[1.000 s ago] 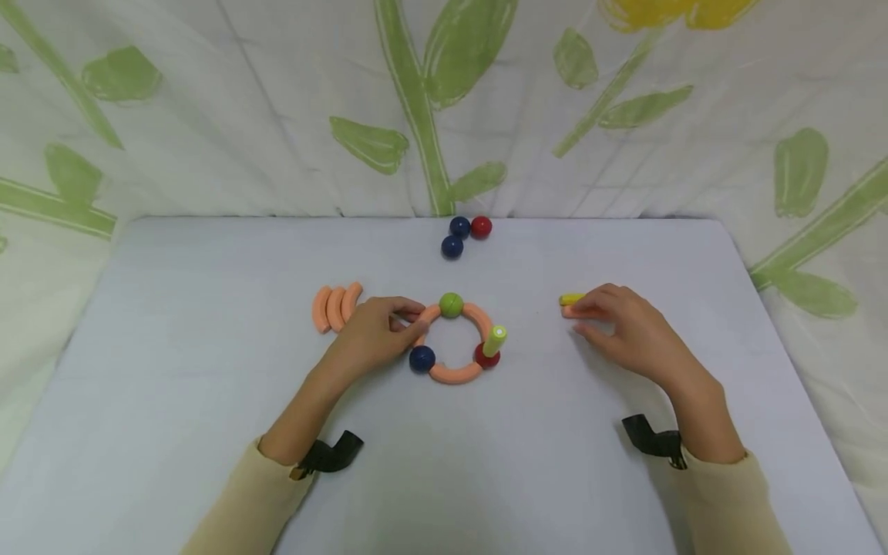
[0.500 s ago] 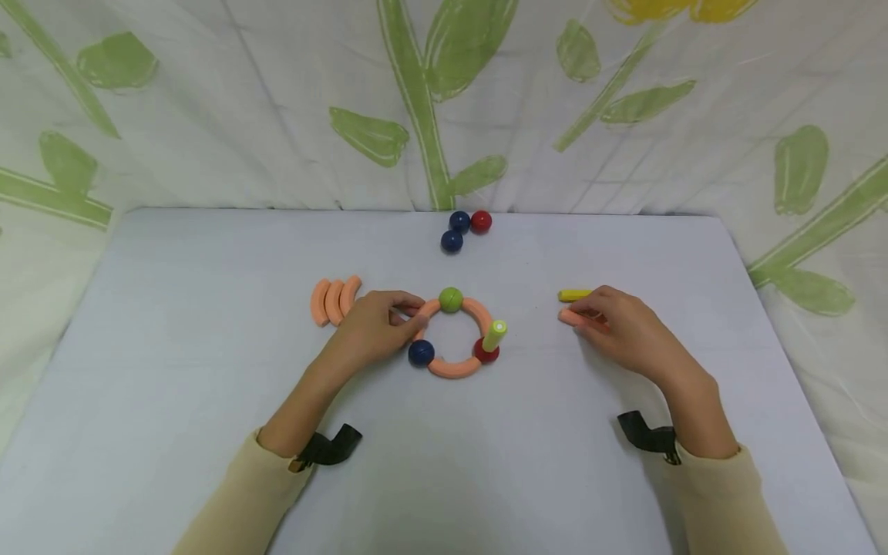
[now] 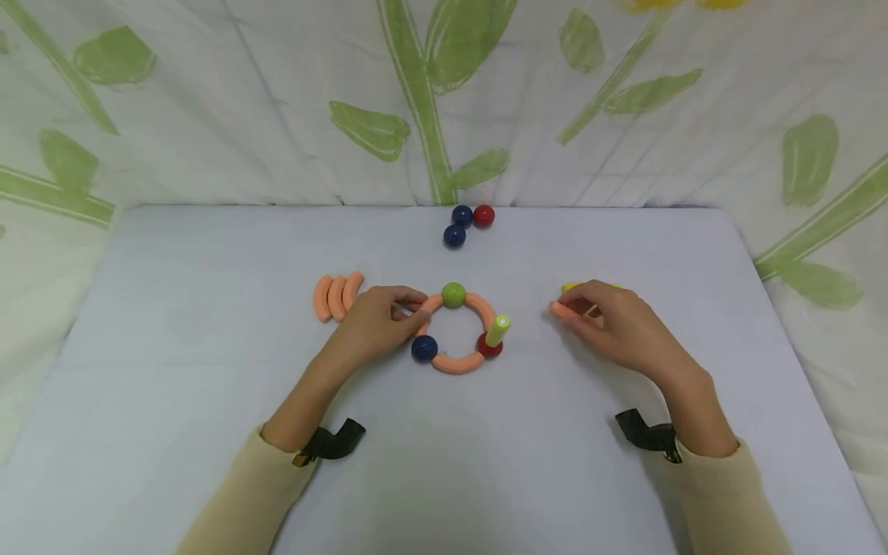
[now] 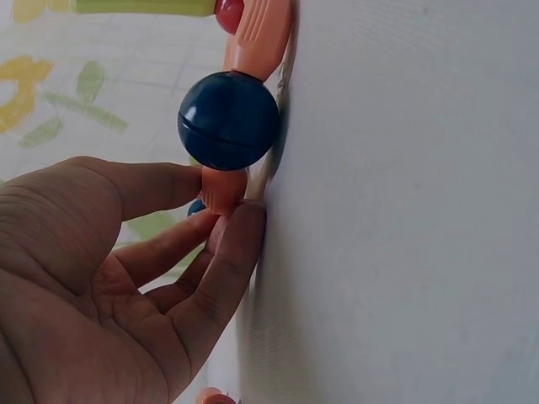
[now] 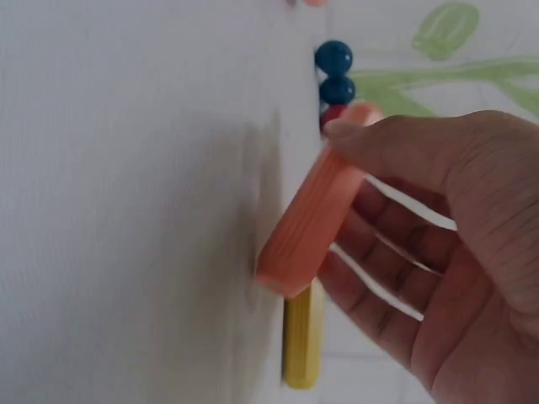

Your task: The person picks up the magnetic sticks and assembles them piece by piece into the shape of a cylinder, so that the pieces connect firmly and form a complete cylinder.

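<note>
On the white table lies a ring of curved orange pieces joined by a green ball, a blue ball and a red ball. A light green stick rises from the red ball. My left hand pinches the ring's left curved piece, just beyond the blue ball. To the right, my right hand holds an orange stick between thumb and fingers, tilted and lifted off the table. A yellow stick lies behind that hand, mostly hidden in the head view.
Several loose curved orange pieces lie side by side left of my left hand. At the back edge sit two blue balls and a red ball. A white cloth with painted green leaves hangs behind the table.
My right hand has taken hold of the orange stick beside the yellow one, lifted it and moved slightly left. My left hand keeps its grip on the ring.
</note>
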Demonstrator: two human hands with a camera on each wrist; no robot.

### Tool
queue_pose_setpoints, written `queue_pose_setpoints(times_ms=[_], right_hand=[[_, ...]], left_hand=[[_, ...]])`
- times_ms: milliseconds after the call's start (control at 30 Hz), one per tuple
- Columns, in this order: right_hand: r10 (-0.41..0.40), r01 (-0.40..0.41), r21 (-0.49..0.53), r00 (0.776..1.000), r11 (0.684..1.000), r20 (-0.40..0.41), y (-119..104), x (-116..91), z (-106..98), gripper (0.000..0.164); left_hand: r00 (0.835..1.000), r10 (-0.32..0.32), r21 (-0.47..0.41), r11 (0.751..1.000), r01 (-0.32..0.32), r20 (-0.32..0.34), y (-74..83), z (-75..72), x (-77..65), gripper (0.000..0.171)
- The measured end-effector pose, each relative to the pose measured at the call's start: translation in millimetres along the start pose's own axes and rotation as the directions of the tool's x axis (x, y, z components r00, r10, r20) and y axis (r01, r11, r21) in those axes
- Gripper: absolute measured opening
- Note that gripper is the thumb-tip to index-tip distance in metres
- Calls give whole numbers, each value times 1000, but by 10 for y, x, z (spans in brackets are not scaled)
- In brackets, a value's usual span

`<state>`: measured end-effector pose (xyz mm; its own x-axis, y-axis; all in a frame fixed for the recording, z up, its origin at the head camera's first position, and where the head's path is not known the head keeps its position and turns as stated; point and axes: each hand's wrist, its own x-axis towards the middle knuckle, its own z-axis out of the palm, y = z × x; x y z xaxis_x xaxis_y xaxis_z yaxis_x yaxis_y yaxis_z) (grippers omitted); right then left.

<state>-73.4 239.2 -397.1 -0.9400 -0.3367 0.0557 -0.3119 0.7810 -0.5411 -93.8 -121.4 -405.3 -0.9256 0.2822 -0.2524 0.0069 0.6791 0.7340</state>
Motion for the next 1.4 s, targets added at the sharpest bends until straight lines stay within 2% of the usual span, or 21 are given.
queue_pose_setpoints(times_ms=[167, 333, 433, 633, 800, 967, 1133, 1400], right_hand=[[-105, 108, 48, 993, 993, -49, -91, 103, 59, 16], [-145, 150, 122, 988, 981, -51, -178, 263, 75, 21], [-157, 162, 201, 987, 966, -41, -257, 379, 72, 25], [-178, 181, 379, 983, 907, -44, -476, 596, 24, 26], [-196, 198, 463, 979, 864, -53, -652, 729, 6, 25], [-210, 211, 516, 976, 830, -61, -757, 739, 43, 24], [-219, 227, 497, 973, 838, -75, -742, 739, 92, 24], [-189, 172, 499, 982, 850, -16, -660, 807, 187, 26]], left_hand=[[1000, -10, 8, 1000, 10, -9, 5, 2, 13, 36], [1000, -1, 1, 1000, 1, -8, -3, 9, 21, 36], [1000, 0, 1, 1000, 0, -7, -20, 2, 13, 36], [1000, -3, 16, 1000, 3, -17, -43, -24, 15, 36], [1000, 4, 9, 1000, -4, -19, -33, -19, 26, 37], [1000, 3, -19, 1000, -3, -4, -16, 12, 17, 40], [1000, 15, -26, 1000, -16, -14, 0, 21, 7, 38], [999, 44, -28, 999, -45, -26, 11, 29, 1, 34]])
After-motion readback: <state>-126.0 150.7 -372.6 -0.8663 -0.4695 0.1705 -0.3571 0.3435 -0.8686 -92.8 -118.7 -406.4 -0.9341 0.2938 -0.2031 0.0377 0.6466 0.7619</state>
